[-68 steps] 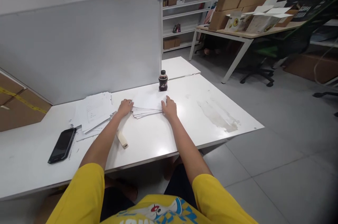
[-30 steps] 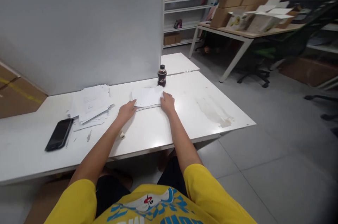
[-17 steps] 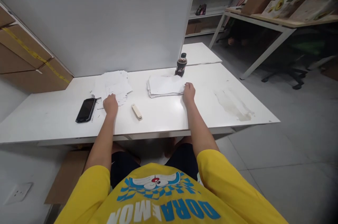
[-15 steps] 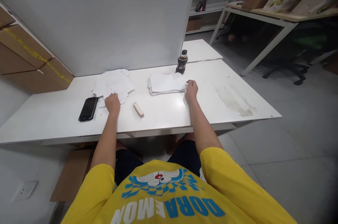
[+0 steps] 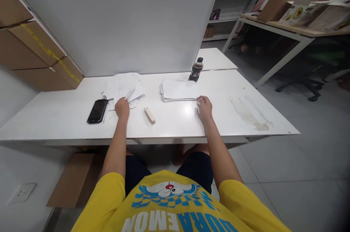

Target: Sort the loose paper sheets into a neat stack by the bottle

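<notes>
My left hand [image 5: 122, 108] is closed at the near edge of a loose, uneven pile of printed papers [image 5: 125, 81]. It pinches a sheet of paper [image 5: 130, 94], whose corner curls up off the pile. My right hand [image 5: 205, 107] has its fingers closed at the near right corner of a neater stack of white paper [image 5: 179, 89]; how many sheets lie between the fingertips I cannot make out. Between the two hands, a small cream stapler [image 5: 150, 115] lies on the white table. Left of my left hand is a black phone [image 5: 97, 111], lying flat.
A dark drink bottle [image 5: 196, 69] stands behind the right stack. The whiteboard [image 5: 117, 20] rises along the back of the table [image 5: 175, 122]. Cardboard boxes [image 5: 41, 50] are piled at the left. A wet-looking stain [image 5: 250, 113] marks the table's right side.
My left hand has taken hold of a sheet and lifted its corner. My right hand has moved from the stack's right edge toward its near corner. The view has shifted slightly.
</notes>
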Tool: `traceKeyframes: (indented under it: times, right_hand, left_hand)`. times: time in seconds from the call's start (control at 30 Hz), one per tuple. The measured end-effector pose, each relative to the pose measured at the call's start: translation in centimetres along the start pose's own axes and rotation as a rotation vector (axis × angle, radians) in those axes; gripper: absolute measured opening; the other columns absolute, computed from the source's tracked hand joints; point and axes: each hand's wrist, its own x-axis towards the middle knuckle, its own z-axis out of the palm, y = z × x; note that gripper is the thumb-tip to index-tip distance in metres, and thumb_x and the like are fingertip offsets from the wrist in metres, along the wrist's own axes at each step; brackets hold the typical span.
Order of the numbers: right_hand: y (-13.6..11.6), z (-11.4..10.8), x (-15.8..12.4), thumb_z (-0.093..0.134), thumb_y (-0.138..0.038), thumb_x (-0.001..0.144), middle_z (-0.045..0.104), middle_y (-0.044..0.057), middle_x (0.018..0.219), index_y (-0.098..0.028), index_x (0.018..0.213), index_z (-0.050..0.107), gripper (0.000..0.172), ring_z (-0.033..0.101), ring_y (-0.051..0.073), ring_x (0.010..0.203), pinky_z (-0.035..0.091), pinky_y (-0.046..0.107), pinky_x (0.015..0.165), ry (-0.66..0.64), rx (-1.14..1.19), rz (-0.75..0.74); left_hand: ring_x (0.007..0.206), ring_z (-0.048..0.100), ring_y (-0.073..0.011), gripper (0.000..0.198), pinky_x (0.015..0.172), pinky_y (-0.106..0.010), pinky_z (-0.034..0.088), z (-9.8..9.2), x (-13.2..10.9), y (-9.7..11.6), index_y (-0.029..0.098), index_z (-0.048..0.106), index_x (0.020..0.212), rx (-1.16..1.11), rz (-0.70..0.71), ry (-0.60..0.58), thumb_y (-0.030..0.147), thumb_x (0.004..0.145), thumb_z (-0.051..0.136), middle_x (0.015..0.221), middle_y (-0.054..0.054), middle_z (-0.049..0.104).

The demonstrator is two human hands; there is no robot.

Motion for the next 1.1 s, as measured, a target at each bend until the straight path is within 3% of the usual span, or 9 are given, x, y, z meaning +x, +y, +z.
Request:
traceKeyframes:
  times: [0.13, 0.23, 0.4, 0.5, 0.67, 0.83, 0.93, 1.03, 1.1]
  right_hand:
    - [-0.7, 0.0, -0.2, 0.049, -0.041, 0.077, 0.071, 0.007, 0.102, -0.021, 0.097, 0.062, 0.031, 0.062, 0.021, 0.099, 0.046, 0.037, 0.089, 0.018, 0.066, 0.046]
    - [-1.0, 0.1, -0.4, 0.049, -0.041, 0.077, 0.070, 0.009, 0.105, -0.020, 0.098, 0.062, 0.032, 0.062, 0.022, 0.100, 0.047, 0.037, 0.085, 0.036, 0.087, 0.057]
    - [-1.8, 0.4, -0.4, 0.049, -0.040, 0.076, 0.071, 0.010, 0.103, -0.020, 0.097, 0.062, 0.031, 0.062, 0.022, 0.098, 0.048, 0.037, 0.084, 0.043, 0.072, 0.066]
    - [-2.4, 0.4, -0.4, 0.049, -0.040, 0.076, 0.071, 0.010, 0.101, -0.020, 0.095, 0.062, 0.031, 0.062, 0.023, 0.098, 0.048, 0.037, 0.085, 0.046, 0.051, 0.065]
    - [-2.6, 0.5, -0.5, 0.048, -0.042, 0.078, 0.071, 0.010, 0.102, -0.020, 0.097, 0.063, 0.033, 0.062, 0.022, 0.097, 0.048, 0.037, 0.086, 0.036, 0.026, 0.050]
    - [-2.6, 0.3, -0.1, 0.045, -0.043, 0.080, 0.070, 0.011, 0.105, -0.018, 0.101, 0.062, 0.037, 0.062, 0.020, 0.095, 0.049, 0.034, 0.084, 0.000, -0.012, 0.074]
    - [-3.2, 0.0, -0.7, 0.042, -0.044, 0.082, 0.069, 0.011, 0.108, -0.017, 0.104, 0.062, 0.039, 0.061, 0.021, 0.098, 0.049, 0.036, 0.087, -0.002, -0.019, 0.069]
    - [-4.3, 0.1, -3.6, 0.041, -0.047, 0.086, 0.067, 0.012, 0.116, -0.019, 0.106, 0.062, 0.040, 0.059, 0.023, 0.110, 0.045, 0.041, 0.096, 0.058, -0.015, -0.059]
    - [-4.9, 0.4, -6.4, 0.044, -0.055, 0.088, 0.063, 0.014, 0.125, -0.021, 0.115, 0.061, 0.046, 0.056, 0.025, 0.118, 0.043, 0.043, 0.101, -0.062, 0.030, -0.166]
  left_hand:
    - [0.121, 0.056, -0.0272, 0.050, 0.101, -0.039, 0.042, -0.1, -0.2, 0.0, 0.012, 0.059, 0.129, -0.036, -0.087, 0.087, 0.027, 0.098, 0.024, 0.129, -0.015, 0.064]
    - [0.140, 0.038, -0.0279, 0.050, 0.111, -0.043, 0.032, 0.2, -0.1, 0.3, 0.011, 0.056, 0.135, 0.037, 0.016, 0.050, 0.026, 0.097, 0.027, 0.141, -0.013, 0.056]
    - [0.148, 0.016, -0.0388, 0.072, 0.115, -0.059, 0.019, 0.6, 0.7, 0.5, 0.014, 0.037, 0.150, 0.155, 0.127, -0.066, 0.055, 0.091, 0.043, 0.159, -0.015, 0.031]
    - [0.146, 0.022, -0.0381, 0.062, 0.114, -0.060, 0.020, 0.6, 1.1, 0.5, 0.016, 0.045, 0.144, 0.167, 0.142, -0.083, 0.052, 0.094, 0.039, 0.154, -0.016, 0.039]
    - [0.116, 0.058, -0.0286, 0.050, 0.103, -0.043, 0.039, 0.2, 1.3, 0.5, 0.010, 0.062, 0.119, 0.136, 0.170, -0.056, 0.026, 0.099, 0.018, 0.113, -0.020, 0.065]
    - [0.106, 0.059, -0.0291, 0.045, 0.096, -0.042, 0.041, -0.5, 0.8, 0.6, 0.011, 0.062, 0.110, 0.088, 0.185, -0.009, 0.030, 0.099, 0.023, 0.106, -0.018, 0.065]
    - [0.107, 0.058, -0.0281, 0.041, 0.095, -0.041, 0.042, -1.4, -1.5, 1.5, 0.014, 0.061, 0.109, -0.040, 0.151, 0.051, 0.032, 0.100, 0.025, 0.108, -0.017, 0.065]
    - [0.100, 0.060, -0.0274, 0.044, 0.087, -0.041, 0.046, -2.4, -6.6, 4.2, 0.016, 0.060, 0.107, -0.192, 0.011, 0.194, 0.040, 0.101, 0.023, 0.097, -0.014, 0.065]
    - [0.094, 0.062, -0.0272, 0.045, 0.081, -0.041, 0.048, -2.5, -10.7, 6.6, 0.018, 0.057, 0.109, -0.292, -0.067, 0.331, 0.045, 0.101, 0.022, 0.090, -0.012, 0.063]
